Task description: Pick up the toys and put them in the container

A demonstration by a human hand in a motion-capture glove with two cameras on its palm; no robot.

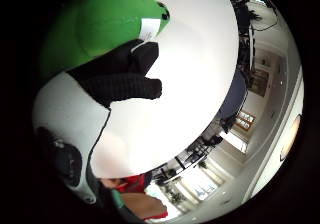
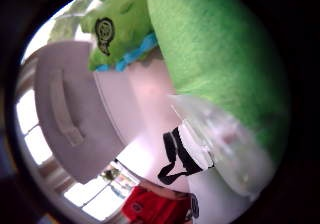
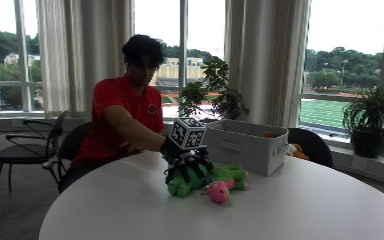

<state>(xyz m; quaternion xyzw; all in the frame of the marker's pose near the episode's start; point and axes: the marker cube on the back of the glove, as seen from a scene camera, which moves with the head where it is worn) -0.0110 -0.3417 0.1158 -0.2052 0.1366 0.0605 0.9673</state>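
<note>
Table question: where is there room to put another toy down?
The white table is bare in front of the green plush toy, toward the near edge. It is crowded by the grey container, where the gloved right hand grips the plush beside a pink toy.

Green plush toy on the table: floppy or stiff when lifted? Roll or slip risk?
Probably soft and floppy: the green plush toy has a fuzzy fabric surface and sags flat on the white table. Likely light for its bulk. Slipping seems unlikely, since the right hand rests on fleece-like cloth. Rolling looks improbable given its lumpy shape beside the pink toy.
</note>
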